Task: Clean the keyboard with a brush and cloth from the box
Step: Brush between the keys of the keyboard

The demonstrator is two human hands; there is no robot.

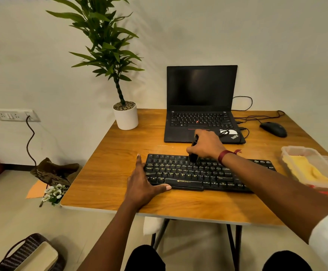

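A black keyboard (194, 174) with yellow lettering lies on the wooden table (108, 173), near its front edge. My right hand (206, 144) grips a small black brush (194, 153) whose bristles touch the keyboard's upper key rows near the middle. My left hand (142, 182) lies flat with straight fingers against the keyboard's left end, thumb along its front edge. A clear plastic box (304, 151) at the table's right edge holds a yellow cloth (305, 169).
An open black laptop (201, 106) stands behind the keyboard, with a black mouse (273, 129) and cables to its right. A potted plant (125, 116) occupies the back left corner. On the floor lie a bag, flowers and a basket.
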